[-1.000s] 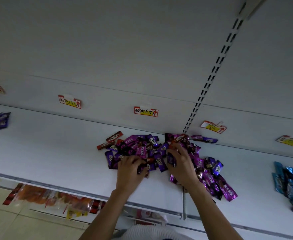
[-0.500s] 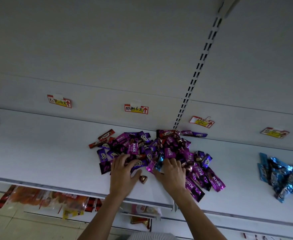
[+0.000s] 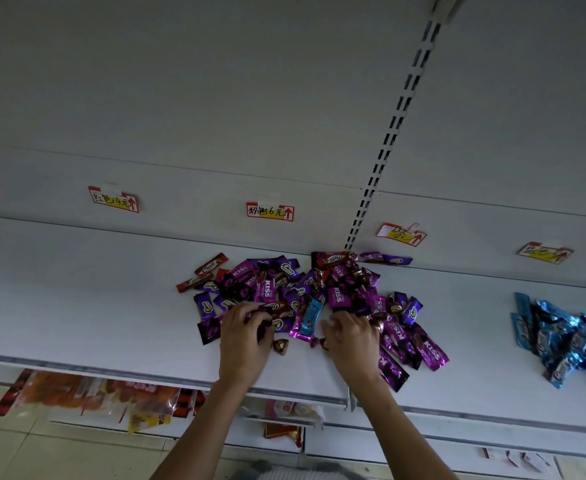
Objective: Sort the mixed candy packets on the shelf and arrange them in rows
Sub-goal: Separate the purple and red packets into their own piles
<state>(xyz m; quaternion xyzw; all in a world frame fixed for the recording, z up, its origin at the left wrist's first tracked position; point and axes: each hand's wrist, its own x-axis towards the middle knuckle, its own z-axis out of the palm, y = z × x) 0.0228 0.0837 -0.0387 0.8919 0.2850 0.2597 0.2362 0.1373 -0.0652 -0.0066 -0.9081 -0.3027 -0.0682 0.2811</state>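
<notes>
Since the picture half a second earlier, both hands had been drawn slightly back toward the front edge of the shelf (image 3: pixel 77 306), and the fingers, then spread flat, had been curled. A blue packet (image 3: pixel 310 315) had been uncovered between them.

The mixed candy packets (image 3: pixel 336 292) were heaped in one pile at the middle of the shelf, reaching from its back wall almost to the front edge. The left hand (image 3: pixel 244 336) was set on the pile's front left part, and a dark purple packet (image 3: pixel 265 329) was pinched between its thumb and curled fingers. The right hand (image 3: pixel 352 337) was placed at the pile's front right, fingers bent onto the packets; whether anything was held there could not be told. A gold-wrapped sweet (image 3: pixel 280 346) was left loose just beside the left hand.

A separate heap of blue packets (image 3: pixel 561 337) was seen near the shelf's right end, well apart from the pile. Handwritten price labels (image 3: pixel 270 212) were fixed along the back wall.
</notes>
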